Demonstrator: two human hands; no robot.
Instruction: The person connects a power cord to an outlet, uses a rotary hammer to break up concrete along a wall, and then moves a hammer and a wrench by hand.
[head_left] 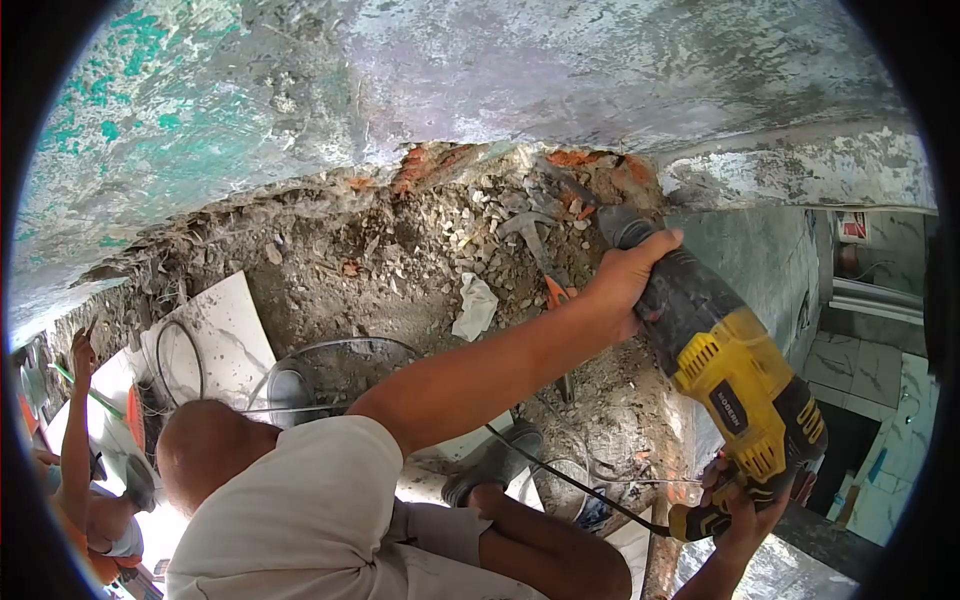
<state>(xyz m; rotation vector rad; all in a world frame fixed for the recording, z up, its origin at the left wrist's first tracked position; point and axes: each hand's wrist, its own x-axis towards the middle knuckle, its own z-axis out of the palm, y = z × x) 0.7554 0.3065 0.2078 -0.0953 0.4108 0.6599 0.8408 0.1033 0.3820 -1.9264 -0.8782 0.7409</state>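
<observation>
A yellow and black rotary hammer (745,385) lies slanted across the right of the head view. Its dark bit points at the broken foot of the wall, where the tip blends into the rubble. My left hand (640,275) is wrapped round the black front body, behind the chuck. My right hand (745,525) grips the rear handle; some of its fingers are hidden by the tool. A black power cord (570,478) runs left from the handle. Close to my left forearm, a claw hammer (530,235) rests on the rubble, its orange handle partly covered by the arm.
The chipped wall (600,80) spans the top, with red brick exposed low down. Rubble (370,245) covers the ground, with a crumpled white scrap (475,306) on it. White tiles (235,315) lie left. Another person's hand (84,350) is at far left. A tiled room lies right.
</observation>
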